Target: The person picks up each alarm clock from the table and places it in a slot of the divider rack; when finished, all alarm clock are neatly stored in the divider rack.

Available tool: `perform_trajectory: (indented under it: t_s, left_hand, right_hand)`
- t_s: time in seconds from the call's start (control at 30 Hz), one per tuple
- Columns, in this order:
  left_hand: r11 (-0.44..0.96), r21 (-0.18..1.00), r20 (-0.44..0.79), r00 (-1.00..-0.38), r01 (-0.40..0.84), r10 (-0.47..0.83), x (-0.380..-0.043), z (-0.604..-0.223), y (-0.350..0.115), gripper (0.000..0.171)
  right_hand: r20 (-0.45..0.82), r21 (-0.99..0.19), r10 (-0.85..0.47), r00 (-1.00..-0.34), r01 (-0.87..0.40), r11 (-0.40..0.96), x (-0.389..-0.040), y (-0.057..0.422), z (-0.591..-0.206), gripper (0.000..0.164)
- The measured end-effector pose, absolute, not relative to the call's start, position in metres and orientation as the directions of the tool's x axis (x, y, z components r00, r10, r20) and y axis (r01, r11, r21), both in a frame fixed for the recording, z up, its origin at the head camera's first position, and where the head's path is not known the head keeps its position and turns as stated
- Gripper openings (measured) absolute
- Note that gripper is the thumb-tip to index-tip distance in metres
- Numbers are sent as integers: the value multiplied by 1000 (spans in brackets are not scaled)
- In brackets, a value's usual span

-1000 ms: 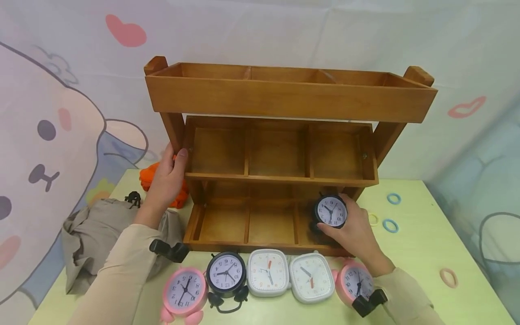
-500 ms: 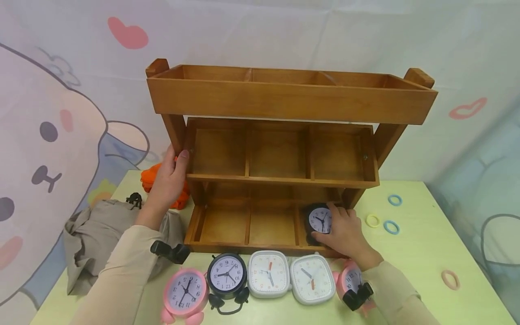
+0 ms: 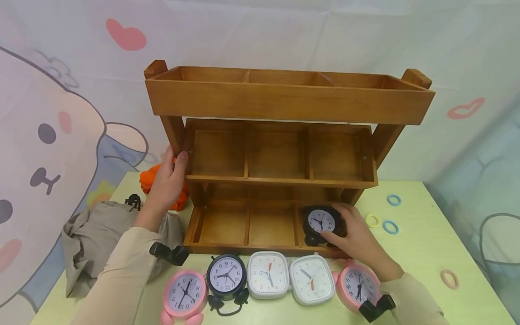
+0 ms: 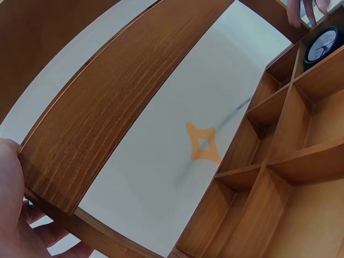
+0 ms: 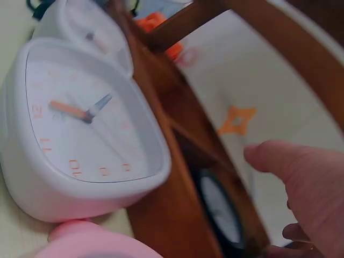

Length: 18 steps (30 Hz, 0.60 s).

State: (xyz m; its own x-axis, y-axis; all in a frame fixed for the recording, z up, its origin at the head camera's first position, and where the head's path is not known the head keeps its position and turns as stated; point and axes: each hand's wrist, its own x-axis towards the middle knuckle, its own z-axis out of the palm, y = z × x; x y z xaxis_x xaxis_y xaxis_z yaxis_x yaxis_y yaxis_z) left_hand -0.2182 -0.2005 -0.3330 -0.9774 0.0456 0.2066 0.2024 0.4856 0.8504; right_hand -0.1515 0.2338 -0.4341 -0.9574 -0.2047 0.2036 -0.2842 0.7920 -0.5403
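A black alarm clock (image 3: pixel 321 221) lies face up in the bottom right compartment of a wooden three-tier shelf (image 3: pixel 288 101). My right hand (image 3: pixel 359 230) is at its right side. In the right wrist view the thumb (image 5: pixel 274 156) stands apart from the clock (image 5: pixel 219 209), and in the left wrist view the fingertips (image 4: pixel 309 11) hover clear of it. My left hand (image 3: pixel 166 185) grips the left side of the shelf by the middle tier, thumb in front. In the left wrist view its fingers (image 4: pixel 51 234) curl under the wood.
In front lie a pink clock (image 3: pixel 184 293), a black clock (image 3: pixel 226 275), white clocks (image 3: pixel 268 274) (image 3: pixel 312 278) and another pink clock (image 3: pixel 357 284). Grey cloth (image 3: pixel 109 239) and orange fabric (image 3: pixel 150 178) lie left. Coloured rings (image 3: pixel 391 227) lie right.
My right hand has lowered the black clock into the bottom right compartment, let go and drawn slightly back to the right. The left hand stays on the shelf.
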Motion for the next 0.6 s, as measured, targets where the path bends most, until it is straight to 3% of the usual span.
perform_trajectory:
  t_s: [0.3,0.6]
  left_hand:
    - [478,855,204,-978,200,44,-217,-332,-199,63]
    - [482,857,186,-982,181,38,-216,-332,-200,63]
  right_hand:
    - [251,-715,-19,-968,-199,670,-94,270,-403,91]
    - [212,-761,46,-976,-135,634,-44,293,-441,108]
